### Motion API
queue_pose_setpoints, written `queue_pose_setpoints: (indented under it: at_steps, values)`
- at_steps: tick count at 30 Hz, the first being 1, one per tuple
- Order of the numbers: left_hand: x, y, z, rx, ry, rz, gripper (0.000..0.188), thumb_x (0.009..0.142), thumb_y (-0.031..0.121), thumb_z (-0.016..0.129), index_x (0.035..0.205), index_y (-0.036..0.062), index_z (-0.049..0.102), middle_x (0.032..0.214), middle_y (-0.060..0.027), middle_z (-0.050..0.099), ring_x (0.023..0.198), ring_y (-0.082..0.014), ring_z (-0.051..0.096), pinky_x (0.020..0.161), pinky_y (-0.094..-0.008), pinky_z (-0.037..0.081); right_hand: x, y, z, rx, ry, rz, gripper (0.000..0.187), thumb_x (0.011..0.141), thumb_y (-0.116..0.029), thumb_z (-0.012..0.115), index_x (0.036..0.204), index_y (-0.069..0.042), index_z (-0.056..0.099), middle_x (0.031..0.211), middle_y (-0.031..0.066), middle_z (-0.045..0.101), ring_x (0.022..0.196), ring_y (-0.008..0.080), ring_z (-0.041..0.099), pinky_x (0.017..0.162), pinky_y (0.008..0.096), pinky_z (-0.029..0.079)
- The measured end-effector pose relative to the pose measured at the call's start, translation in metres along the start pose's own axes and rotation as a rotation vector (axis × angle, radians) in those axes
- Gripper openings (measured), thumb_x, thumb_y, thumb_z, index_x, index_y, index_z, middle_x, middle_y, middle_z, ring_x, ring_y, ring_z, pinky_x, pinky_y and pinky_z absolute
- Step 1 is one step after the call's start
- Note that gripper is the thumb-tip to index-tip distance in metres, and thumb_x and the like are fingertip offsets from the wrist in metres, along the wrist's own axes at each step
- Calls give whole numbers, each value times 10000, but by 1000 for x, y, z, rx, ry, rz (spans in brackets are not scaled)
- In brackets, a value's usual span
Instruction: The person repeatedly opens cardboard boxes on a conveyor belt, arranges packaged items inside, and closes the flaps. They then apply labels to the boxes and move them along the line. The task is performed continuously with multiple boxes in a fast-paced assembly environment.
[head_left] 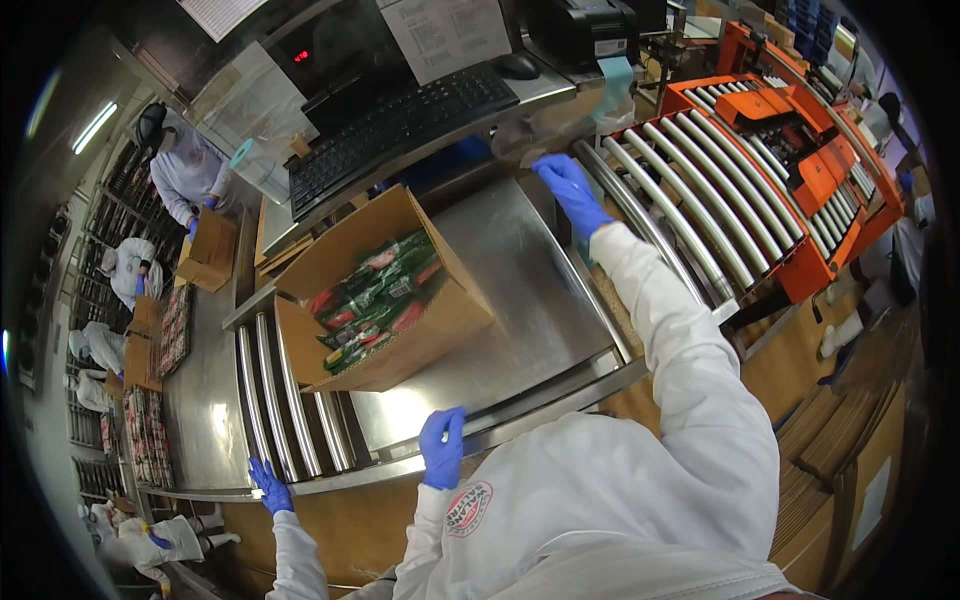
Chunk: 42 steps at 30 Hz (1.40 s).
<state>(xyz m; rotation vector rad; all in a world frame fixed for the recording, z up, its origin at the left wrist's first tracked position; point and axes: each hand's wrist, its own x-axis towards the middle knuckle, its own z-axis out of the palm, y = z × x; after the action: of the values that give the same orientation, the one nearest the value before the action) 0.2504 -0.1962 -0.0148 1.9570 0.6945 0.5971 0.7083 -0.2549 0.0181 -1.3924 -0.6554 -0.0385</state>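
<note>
My right hand point(572, 192), in a blue glove, reaches out above the far end of the steel table, beside the rollers. Its fingers are drawn together; a pale, blurred thing shows at their tips. Close to my chest, my left hand point(443, 447), also gloved, is closed at the table's near edge, with a small white bit between its fingers. In front of me, left of centre, an open cardboard box point(440, 330) stands tilted in the view. It holds several green and red plastic packs point(375, 300). Neither hand touches the box.
Another person's gloved hand point(268, 487) rests at the table edge on the left. Metal rollers point(262, 400) lie left of the box; an orange roller machine point(815, 200) stands right. A keyboard point(400, 130) and a label printer point(585, 35) sit behind. Flat cardboard point(830, 460) is stacked lower right.
</note>
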Motion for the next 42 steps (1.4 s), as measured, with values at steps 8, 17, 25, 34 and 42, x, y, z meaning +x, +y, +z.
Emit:
queue_pose_setpoints:
  at_steps: [8,17,25,34,42]
  values:
    - [4,-16,5,177,136,117,97,843,100,617,882,32,674,786,-108,636,729,-254,588,676,-350,460,127,-33,29,-543,-100,-353,427,714,23,508,1128,-81,476,1190,184,507,1116,366,491,977,398,378]
    - [5,-11,3,184,163,157,93,843,99,612,880,36,669,777,-108,634,707,-247,588,671,-347,467,112,-27,50,-856,-161,-444,741,758,-50,504,1442,-208,268,1467,125,316,1311,413,315,1091,476,255]
    - [3,-32,5,88,151,160,87,825,83,628,877,26,668,760,-112,627,678,-219,576,650,-339,460,106,-51,48,-1059,-132,-506,634,761,-106,547,1366,-216,390,1407,129,382,1344,354,291,1067,618,166]
    - [4,-60,8,-29,135,25,64,832,59,614,840,13,658,752,-86,626,682,-169,562,662,-304,453,109,-72,48,-1233,-404,-255,701,798,-155,532,1443,-252,276,1498,125,239,1386,363,199,1064,660,71]
    - [-1,-50,6,16,156,-3,47,825,28,605,835,13,649,745,-79,614,693,-164,563,676,-302,453,102,-58,51,-1191,-338,-303,760,783,-146,563,1455,-278,234,1505,122,214,1378,391,193,1053,669,77]
